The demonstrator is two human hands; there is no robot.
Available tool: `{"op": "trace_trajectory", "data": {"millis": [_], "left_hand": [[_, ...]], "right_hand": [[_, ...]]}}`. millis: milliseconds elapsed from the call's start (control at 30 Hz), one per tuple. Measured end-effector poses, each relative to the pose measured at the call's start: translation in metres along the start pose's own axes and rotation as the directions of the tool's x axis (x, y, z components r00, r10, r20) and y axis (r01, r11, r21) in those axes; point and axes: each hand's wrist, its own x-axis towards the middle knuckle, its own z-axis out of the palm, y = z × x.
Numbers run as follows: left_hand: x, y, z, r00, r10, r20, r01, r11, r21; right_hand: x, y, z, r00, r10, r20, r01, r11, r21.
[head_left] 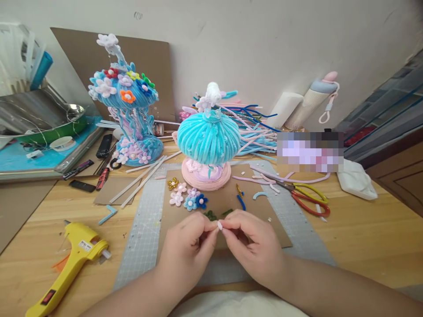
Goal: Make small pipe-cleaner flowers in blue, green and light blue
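Note:
My left hand and my right hand meet over a brown cardboard sheet, fingertips pinched together on a tiny white piece. Both hands are closed in a pinch. Just beyond them lie small green bits and a cluster of small pipe-cleaner flowers in pink, blue and gold. Behind these stands a turquoise pipe-cleaner dome on a pink round base.
A yellow glue gun lies at front left. Red-and-yellow scissors lie to the right. A taller blue flower-covered sculpture stands at back left, a heap of loose pipe cleaners behind the dome. A grey cutting mat lies under the cardboard.

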Motion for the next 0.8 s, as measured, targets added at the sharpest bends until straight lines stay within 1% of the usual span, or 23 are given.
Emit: {"op": "trace_trajectory", "data": {"millis": [67, 100, 133, 167, 200, 267, 300, 367, 433, 500, 600, 700, 800], "left_hand": [[-0.001, -0.001, 0.0, 1.0, 0.02, -0.016, -0.019, 0.999, 0.045], [-0.002, -0.001, 0.0, 0.999, 0.027, -0.026, -0.026, 0.998, 0.066], [-0.002, -0.002, -0.001, 0.999, 0.038, -0.035, -0.035, 0.996, 0.086], [-0.001, -0.002, -0.001, 0.998, 0.057, -0.041, -0.053, 0.993, 0.104], [-0.001, -0.002, -0.002, 0.995, 0.086, -0.045, -0.08, 0.989, 0.123], [0.0, -0.002, -0.004, 0.986, 0.162, -0.03, -0.155, 0.973, 0.17], [0.001, -0.002, -0.005, 0.979, 0.202, -0.015, -0.195, 0.961, 0.194], [0.002, -0.002, -0.006, 0.963, 0.27, 0.015, -0.266, 0.936, 0.232], [0.003, -0.002, -0.006, 0.953, 0.303, 0.017, -0.298, 0.923, 0.245], [0.004, -0.002, -0.005, 0.956, 0.293, 0.005, -0.285, 0.927, 0.242], [0.004, -0.001, -0.005, 0.959, 0.285, 0.005, -0.276, 0.926, 0.256], [0.002, 0.0, -0.008, 0.93, 0.366, 0.021, -0.354, 0.881, 0.313], [-0.001, 0.0, -0.012, 0.888, 0.447, 0.109, -0.454, 0.813, 0.365]], "right_hand": [[0.0, -0.001, 0.0, 0.998, 0.068, 0.009, -0.068, 0.994, 0.088], [0.001, -0.001, 0.0, 0.991, 0.131, 0.024, -0.134, 0.978, 0.161], [0.001, 0.0, 0.0, 0.976, 0.212, 0.059, -0.22, 0.943, 0.249], [0.002, 0.001, -0.001, 0.947, 0.299, 0.115, -0.32, 0.883, 0.342], [0.003, 0.002, -0.001, 0.908, 0.378, 0.183, -0.419, 0.8, 0.429], [0.006, 0.006, -0.001, 0.817, 0.482, 0.318, -0.573, 0.609, 0.548], [0.007, 0.008, -0.001, 0.778, 0.507, 0.371, -0.62, 0.526, 0.582], [0.009, 0.01, -0.001, 0.72, 0.523, 0.456, -0.679, 0.395, 0.619], [0.011, 0.01, -0.002, 0.686, 0.513, 0.515, -0.71, 0.316, 0.63], [0.011, 0.01, -0.004, 0.675, 0.492, 0.55, -0.722, 0.288, 0.629], [0.012, 0.01, -0.008, 0.665, 0.453, 0.593, -0.738, 0.282, 0.613], [0.013, 0.011, -0.011, 0.63, 0.429, 0.647, -0.772, 0.26, 0.579], [0.014, 0.012, -0.015, 0.581, 0.421, 0.697, -0.813, 0.259, 0.521]]}}
